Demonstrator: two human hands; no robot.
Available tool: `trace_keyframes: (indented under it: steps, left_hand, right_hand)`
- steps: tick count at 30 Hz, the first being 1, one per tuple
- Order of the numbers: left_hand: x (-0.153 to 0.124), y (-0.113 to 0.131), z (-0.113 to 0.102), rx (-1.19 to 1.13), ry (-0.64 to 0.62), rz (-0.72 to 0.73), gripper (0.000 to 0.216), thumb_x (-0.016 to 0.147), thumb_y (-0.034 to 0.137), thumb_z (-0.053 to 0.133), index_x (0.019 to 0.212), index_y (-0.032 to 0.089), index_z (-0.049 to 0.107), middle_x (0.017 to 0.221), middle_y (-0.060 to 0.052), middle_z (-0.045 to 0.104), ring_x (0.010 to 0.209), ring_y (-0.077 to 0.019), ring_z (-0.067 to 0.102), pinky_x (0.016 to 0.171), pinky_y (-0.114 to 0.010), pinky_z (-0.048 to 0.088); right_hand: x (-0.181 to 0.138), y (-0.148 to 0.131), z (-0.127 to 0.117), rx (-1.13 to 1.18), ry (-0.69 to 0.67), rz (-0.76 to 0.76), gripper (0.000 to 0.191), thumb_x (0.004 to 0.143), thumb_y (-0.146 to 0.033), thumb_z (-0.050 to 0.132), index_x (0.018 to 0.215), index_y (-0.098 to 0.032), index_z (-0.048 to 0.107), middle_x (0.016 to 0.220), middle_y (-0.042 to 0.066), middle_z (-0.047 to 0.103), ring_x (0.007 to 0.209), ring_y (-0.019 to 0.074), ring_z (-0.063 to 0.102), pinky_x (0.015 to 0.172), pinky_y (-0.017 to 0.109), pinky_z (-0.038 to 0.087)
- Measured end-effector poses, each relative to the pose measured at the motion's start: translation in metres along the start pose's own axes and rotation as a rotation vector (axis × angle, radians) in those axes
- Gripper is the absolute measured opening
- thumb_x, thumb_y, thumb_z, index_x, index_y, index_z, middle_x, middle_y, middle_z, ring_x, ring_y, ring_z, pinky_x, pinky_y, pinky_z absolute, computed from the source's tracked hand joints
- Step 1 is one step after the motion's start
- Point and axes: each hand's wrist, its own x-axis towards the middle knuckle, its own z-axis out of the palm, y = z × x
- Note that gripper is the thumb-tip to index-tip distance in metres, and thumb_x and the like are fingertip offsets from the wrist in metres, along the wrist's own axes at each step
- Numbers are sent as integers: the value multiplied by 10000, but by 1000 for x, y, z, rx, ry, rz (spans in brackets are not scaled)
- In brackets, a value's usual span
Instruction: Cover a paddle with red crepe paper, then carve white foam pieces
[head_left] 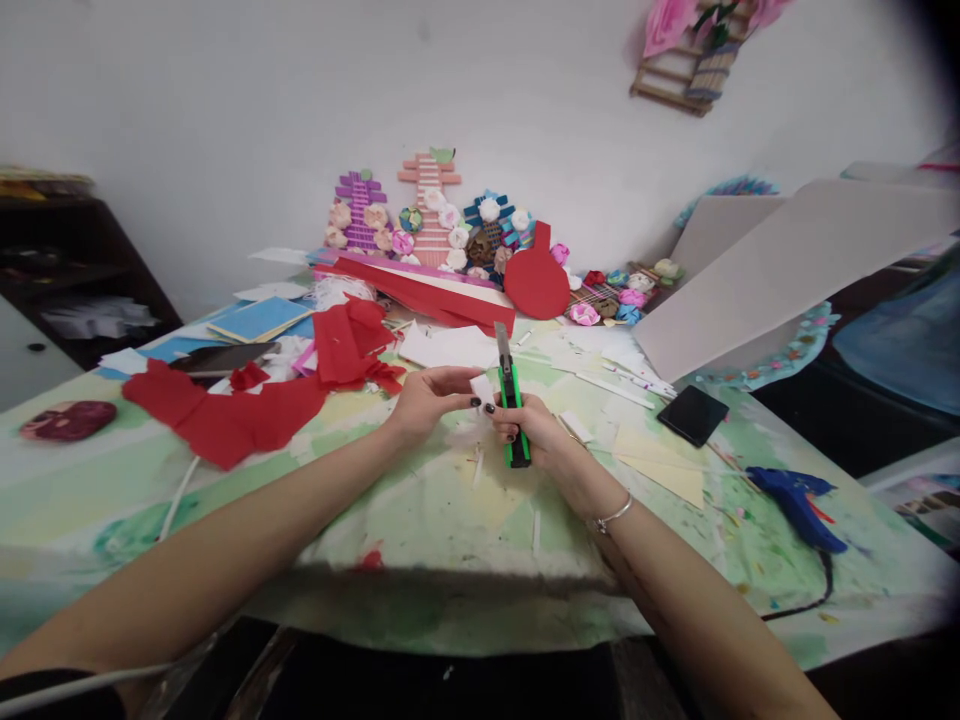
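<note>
One paper scrap (481,386) on my feed, over the table (420,525), pinched in the left hand (424,402); right hand (538,430) grips a green cutter (511,385). Scrap's probably light, flimsy; I'd hold an edge.

We see a plain, pale wall (262,100) across the top of the frame. In the upper right, a little wooden rack (671,98) with big pink flowers (667,25) hangs on it. On the left, we see a dark shelf (142,262) with white papers (97,318) inside. Lower down at the left edge is a white panel (30,385) with a round, dark knob (36,347). A worktop (435,520) fills the middle, under a blotchy green and white cloth (405,610) that drops over its front edge. The light looks soft.
</note>
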Motion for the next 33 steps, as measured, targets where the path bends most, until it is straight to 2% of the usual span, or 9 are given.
trace_keyframes:
  steps: [8, 13, 20, 25, 28, 33]
  left_hand:
    - [-1, 9, -6, 98, -30, -19, 333, 572, 203, 760, 896, 136, 729, 700, -32, 704, 617, -146, 652, 637, -297, 579]
    - [-3, 15, -4, 82, -16, -9, 257, 545, 180, 774, 797, 140, 745, 706, -43, 712, 624, -150, 654, 635, -289, 584]
    - [0, 18, -7, 38, -62, -65, 274, 540, 205, 789, 800, 131, 743, 669, -46, 710, 604, -162, 666, 604, -293, 598]
    - [0, 24, -8, 199, -79, 50, 288, 529, 179, 788, 811, 142, 745, 680, -44, 715, 621, -163, 667, 603, -268, 595]
    - [-2, 29, -7, 288, -53, 128, 267, 536, 149, 778, 801, 146, 747, 678, -45, 718, 627, -165, 671, 600, -251, 590]
    - [-6, 32, -5, 333, 19, 178, 199, 552, 154, 769, 750, 160, 751, 674, -38, 721, 613, -174, 675, 607, -263, 595]
  right_hand:
    - [3, 10, 2, 61, -69, 71, 408, 501, -115, 758, 787, -182, 476, 468, -121, 390, 375, 8, 293, 378, 148, 237]
    - [1, 11, 4, 66, -65, 51, 384, 504, -103, 740, 771, -183, 476, 467, -118, 391, 374, 10, 302, 378, 150, 238]
    - [-2, 9, 5, -8, -38, -1, 366, 507, -128, 751, 756, -178, 487, 501, -101, 425, 381, 14, 319, 379, 160, 261]
    - [-4, 3, 5, -80, 15, -22, 351, 504, -151, 776, 731, -167, 509, 487, -96, 430, 379, 21, 342, 372, 166, 278]
    - [-4, 2, 6, -101, 36, -30, 352, 503, -170, 789, 738, -162, 527, 484, -93, 442, 377, 25, 354, 368, 170, 293]
    - [-4, 3, 7, -135, 39, -39, 343, 503, -191, 790, 733, -163, 537, 475, -89, 457, 375, 39, 388, 368, 177, 324]
